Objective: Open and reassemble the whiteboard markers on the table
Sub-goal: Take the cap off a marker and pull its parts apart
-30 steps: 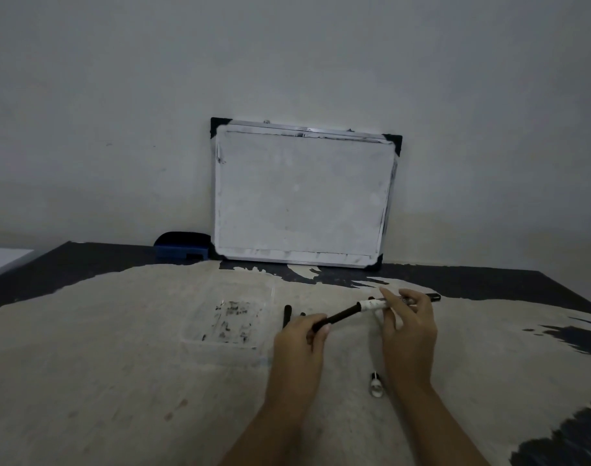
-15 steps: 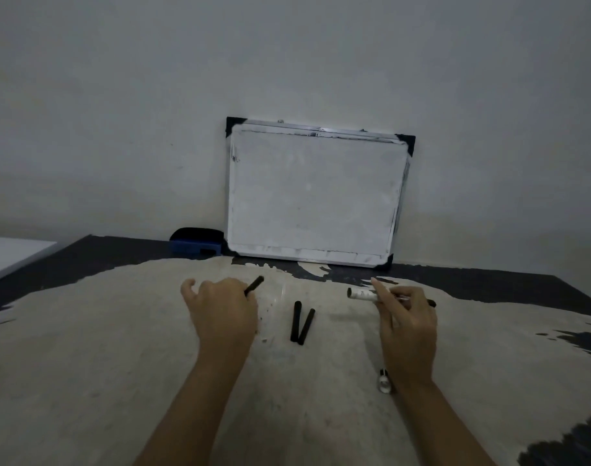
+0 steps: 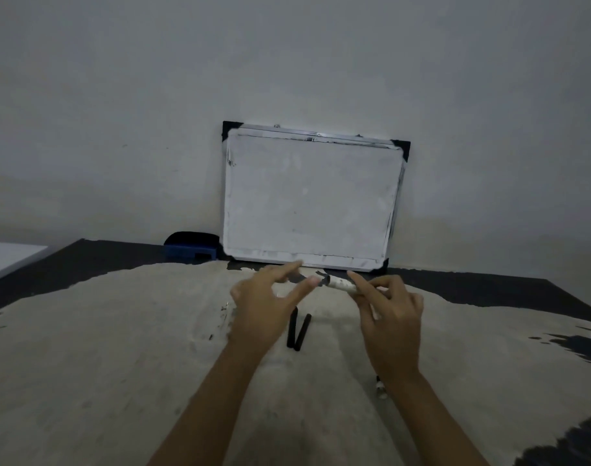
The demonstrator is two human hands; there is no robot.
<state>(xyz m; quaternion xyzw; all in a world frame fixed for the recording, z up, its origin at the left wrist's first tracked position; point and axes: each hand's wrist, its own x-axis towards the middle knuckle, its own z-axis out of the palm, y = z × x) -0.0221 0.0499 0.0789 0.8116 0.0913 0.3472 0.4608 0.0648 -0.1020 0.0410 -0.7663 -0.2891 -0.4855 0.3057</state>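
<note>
Left hand (image 3: 263, 304) has swung back in from the left, empty, fingers spread, reaching the open end of the white marker barrel (image 3: 339, 283) pinched in the right hand (image 3: 389, 317). Two black sticks (image 3: 299, 331) lie on the table (image 3: 119, 364) just below, so reassembly's probably next.

A white marker barrel (image 3: 340, 283) was held above the counter (image 3: 119, 348) in the right hand (image 3: 389, 317), lying nearly level with its dark open end pointing left, where the left hand's (image 3: 265, 304) thumb tip met it. Two black ink cores (image 3: 298, 332) lay on the counter between the hands, touching at their near ends and spreading apart farther away, like a narrow V. A small white-and-dark marker piece (image 3: 380, 389) lay beside the right wrist, too blurred to identify.
</note>
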